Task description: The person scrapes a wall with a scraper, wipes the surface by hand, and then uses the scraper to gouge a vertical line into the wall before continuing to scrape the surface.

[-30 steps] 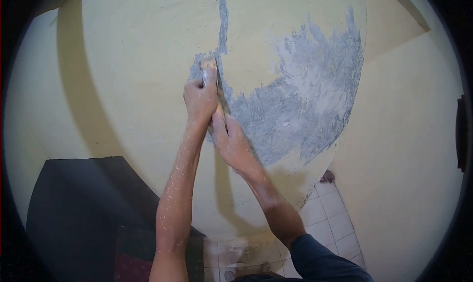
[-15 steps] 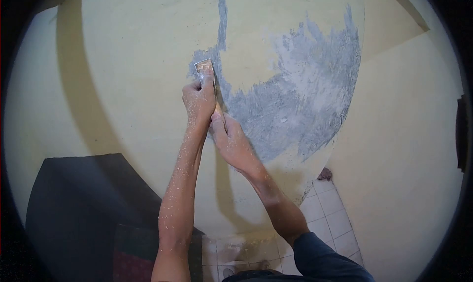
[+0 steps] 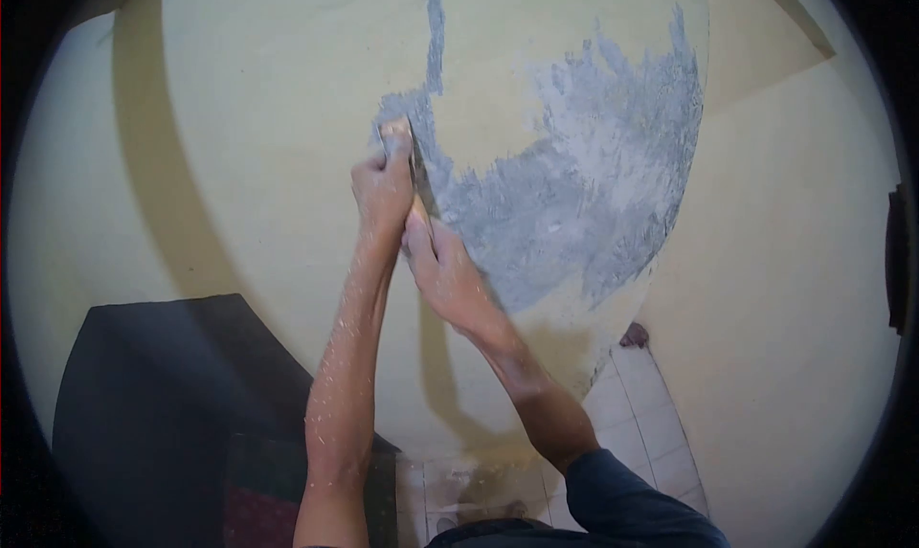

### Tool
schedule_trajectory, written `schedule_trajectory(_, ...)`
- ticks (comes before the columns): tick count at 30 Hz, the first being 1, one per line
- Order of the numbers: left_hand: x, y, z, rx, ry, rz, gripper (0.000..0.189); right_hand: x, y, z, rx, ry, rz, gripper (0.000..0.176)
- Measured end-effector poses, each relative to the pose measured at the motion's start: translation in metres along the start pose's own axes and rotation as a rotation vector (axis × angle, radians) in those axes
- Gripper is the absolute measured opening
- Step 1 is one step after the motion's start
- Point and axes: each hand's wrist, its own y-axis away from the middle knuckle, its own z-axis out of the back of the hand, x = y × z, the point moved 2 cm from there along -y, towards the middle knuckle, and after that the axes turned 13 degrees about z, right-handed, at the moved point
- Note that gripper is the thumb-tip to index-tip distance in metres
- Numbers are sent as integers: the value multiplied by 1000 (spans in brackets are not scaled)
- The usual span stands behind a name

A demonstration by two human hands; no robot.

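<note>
A flat scraper (image 3: 394,127) with a squared end lies against the yellow wall (image 3: 287,98), at the edge of a narrow grey stretch where the paint is off. My left hand (image 3: 383,194) is closed around it near the blade, thumb lying along the top. Lower down, my right hand (image 3: 448,275) grips its handle, close beneath the left wrist. Pale flakes speckle my left forearm. To the right of both hands spreads a large, rough grey patch (image 3: 574,213), with a thin grey strip (image 3: 435,31) running upward from the smaller area.
A dark panel-like object (image 3: 163,385) stands at lower left, a dark red and green piece (image 3: 268,500) in front of it. White floor tiles (image 3: 632,404) show below. A small brownish-red lump (image 3: 634,335) sits by the wall corner. Another yellow wall (image 3: 775,290) rises on the right.
Both hands and the scraper have shifted slightly left, and the tool is blurred by motion. The grip of each hand looks the same.
</note>
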Motion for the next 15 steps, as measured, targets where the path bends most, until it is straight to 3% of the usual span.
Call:
schedule_trajectory(4,-21,-19,-5,44,73,-51,57,31,-24,5,17,12,-7,42)
schedule_trajectory(10,-8,-2,7,13,-132,-96,56,-9,1,-15,-87,-38,60,42)
schedule_trajectory(15,-25,-15,3,65,-87,-12,59,8,-9,-14,-55,-227,-129,37)
